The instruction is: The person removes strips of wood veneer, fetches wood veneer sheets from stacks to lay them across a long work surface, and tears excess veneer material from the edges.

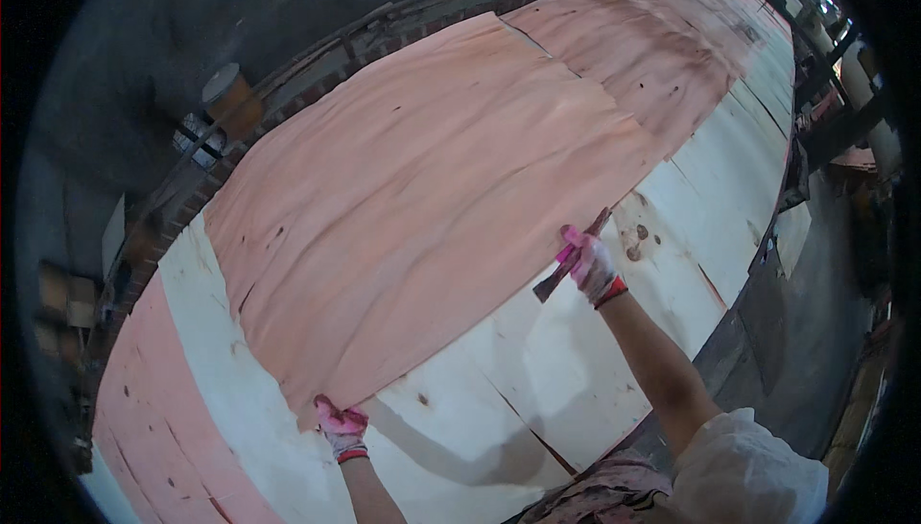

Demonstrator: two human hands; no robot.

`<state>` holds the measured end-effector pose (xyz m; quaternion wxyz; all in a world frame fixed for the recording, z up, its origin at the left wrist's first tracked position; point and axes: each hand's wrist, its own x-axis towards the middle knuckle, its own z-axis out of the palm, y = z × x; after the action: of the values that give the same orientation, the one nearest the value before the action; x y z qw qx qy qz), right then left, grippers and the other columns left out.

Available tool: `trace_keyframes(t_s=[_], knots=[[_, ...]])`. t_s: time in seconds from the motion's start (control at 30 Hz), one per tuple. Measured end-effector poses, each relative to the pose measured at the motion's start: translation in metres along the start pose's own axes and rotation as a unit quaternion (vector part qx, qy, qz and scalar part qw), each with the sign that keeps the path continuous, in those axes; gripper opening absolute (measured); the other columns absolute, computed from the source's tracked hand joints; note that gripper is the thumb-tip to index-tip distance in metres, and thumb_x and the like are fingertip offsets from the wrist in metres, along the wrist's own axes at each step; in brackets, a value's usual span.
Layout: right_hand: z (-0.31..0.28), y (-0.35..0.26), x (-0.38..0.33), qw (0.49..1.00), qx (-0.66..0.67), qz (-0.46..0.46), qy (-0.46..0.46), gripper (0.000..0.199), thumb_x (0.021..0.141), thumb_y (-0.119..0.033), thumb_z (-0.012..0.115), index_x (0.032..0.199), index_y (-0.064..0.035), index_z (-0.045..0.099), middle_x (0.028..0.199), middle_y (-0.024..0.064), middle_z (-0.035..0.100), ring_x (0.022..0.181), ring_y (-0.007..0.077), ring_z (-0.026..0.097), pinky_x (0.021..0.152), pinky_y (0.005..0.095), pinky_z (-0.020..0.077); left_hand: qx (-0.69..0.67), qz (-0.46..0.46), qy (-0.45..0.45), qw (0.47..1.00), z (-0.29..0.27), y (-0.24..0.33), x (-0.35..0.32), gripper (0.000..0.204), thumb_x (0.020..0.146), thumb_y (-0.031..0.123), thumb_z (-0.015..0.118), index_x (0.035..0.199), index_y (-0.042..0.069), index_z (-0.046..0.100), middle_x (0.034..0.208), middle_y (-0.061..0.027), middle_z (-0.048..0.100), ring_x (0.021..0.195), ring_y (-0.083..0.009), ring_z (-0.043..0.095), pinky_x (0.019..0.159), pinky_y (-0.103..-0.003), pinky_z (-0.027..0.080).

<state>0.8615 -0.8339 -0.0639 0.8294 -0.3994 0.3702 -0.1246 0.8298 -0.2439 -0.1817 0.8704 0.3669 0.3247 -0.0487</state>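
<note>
A large pink wood veneer sheet (413,198) with a wavy grain lies over pale veneer (451,399). At the sheet's near corner, my left hand (342,425), in a pink-and-white glove, is closed on the edge. My right hand (590,263) wears a matching glove with a red cuff and is closed round a dark scraper-like tool with a flat, widened end (547,288). That tool is held just over the seam between the pink sheet and the pale veneer. Its exact kind is unclear.
Another pink sheet (662,54), stained brown, lies at the far end. At the lower left is a separate pink strip (173,428). A rail (345,39) runs along the far side, with a yellowish drum (232,102) beyond it. Cracks and knots mark the pale veneer.
</note>
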Motion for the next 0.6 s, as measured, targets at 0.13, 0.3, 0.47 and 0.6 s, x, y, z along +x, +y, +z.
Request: trace_keyframes(t_s=[0.13, 0.3, 0.47, 0.6], knots=[[-0.03, 0.011, 0.028, 0.996, 0.055, -0.054, -0.033, 0.038, 0.081, -0.003, 0.061, 0.113, -0.0121, 0.044, 0.079, 0.0044, 0.057, 0.052, 0.0205, 0.055, 0.047, 0.0339, 0.0492, 0.041, 0.038, -0.033, 0.998, 0.031, -0.016, -0.014, 0.027, 0.089, 0.04, 0.047, 0.105, 0.019, 0.051, 0.106, -0.0018, 0.06, 0.073, -0.0249, 0.062, 0.04, -0.036, 0.048], [-0.011, 0.023, 0.011, 0.998, 0.058, 0.013, -0.01, 0.022, 0.083, -0.007, 0.058, 0.102, -0.0113, 0.05, 0.078, 0.0025, 0.056, 0.054, 0.0178, 0.054, 0.047, 0.0312, 0.0484, 0.058, 0.037, -0.035, 0.997, 0.006, 0.001, -0.008, 0.028, 0.089, 0.046, 0.046, 0.096, 0.019, 0.047, 0.094, -0.0048, 0.061, 0.06, -0.026, 0.06, 0.037, -0.036, 0.047], [-0.026, 0.013, 0.027, 0.995, 0.042, 0.047, -0.079, 0.006, 0.084, -0.014, 0.057, 0.088, -0.0117, 0.055, 0.068, 0.0, 0.053, 0.054, 0.0172, 0.052, 0.049, 0.0315, 0.0481, 0.003, 0.027, -0.046, 0.999, 0.052, -0.002, -0.027, 0.033, 0.088, 0.046, 0.051, 0.1, 0.016, 0.047, 0.097, -0.0064, 0.062, 0.059, -0.0275, 0.061, 0.037, -0.037, 0.048], [-0.032, 0.016, 0.02, 0.999, 0.028, 0.031, -0.024, 0.004, 0.083, -0.016, 0.057, 0.084, -0.0123, 0.055, 0.067, -0.0007, 0.052, 0.053, 0.018, 0.051, 0.048, 0.0316, 0.047, 0.02, -0.047, -0.056, 0.997, 0.068, 0.001, -0.044, 0.044, 0.089, 0.05, 0.045, 0.112, 0.014, 0.053, 0.092, -0.0064, 0.066, 0.049, -0.0261, 0.057, 0.039, -0.034, 0.049]])
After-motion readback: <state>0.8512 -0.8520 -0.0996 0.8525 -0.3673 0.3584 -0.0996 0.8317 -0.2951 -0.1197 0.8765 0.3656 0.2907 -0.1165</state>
